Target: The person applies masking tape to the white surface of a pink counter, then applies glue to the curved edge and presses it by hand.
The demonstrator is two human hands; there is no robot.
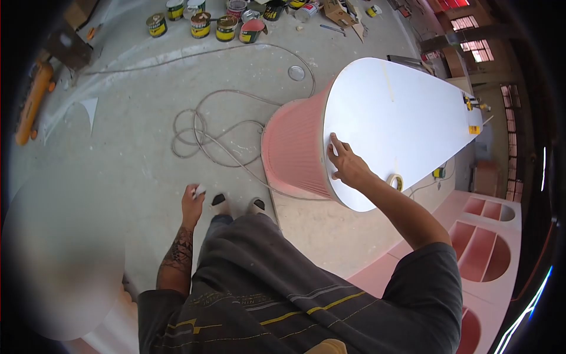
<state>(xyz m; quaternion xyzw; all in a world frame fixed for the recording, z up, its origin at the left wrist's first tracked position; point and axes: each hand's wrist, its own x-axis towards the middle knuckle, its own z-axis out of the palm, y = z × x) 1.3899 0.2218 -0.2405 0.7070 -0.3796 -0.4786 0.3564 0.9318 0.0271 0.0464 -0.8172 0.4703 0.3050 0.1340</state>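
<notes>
A long counter with a white top point(389, 124) and a pink ribbed side point(295, 147) stands ahead and to the right. My right hand point(349, 164) rests at the rounded near end of the top, its fingers spread and touching the surface by the rim. Down at my left side, my left hand point(191, 206) is closed around a small, crumpled whitish piece point(199, 190); its material is not clear. A roll of masking tape point(395, 182) lies on the top, close to my right forearm.
A thin hose point(200, 127) lies coiled on the floor beside the counter. Several paint cans point(226, 28) stand at the back. Pink shelving with rounded openings point(480, 251) is at right, an orange tank point(34, 103) at far left. A yellow item point(473, 129) sits at the counter's far end.
</notes>
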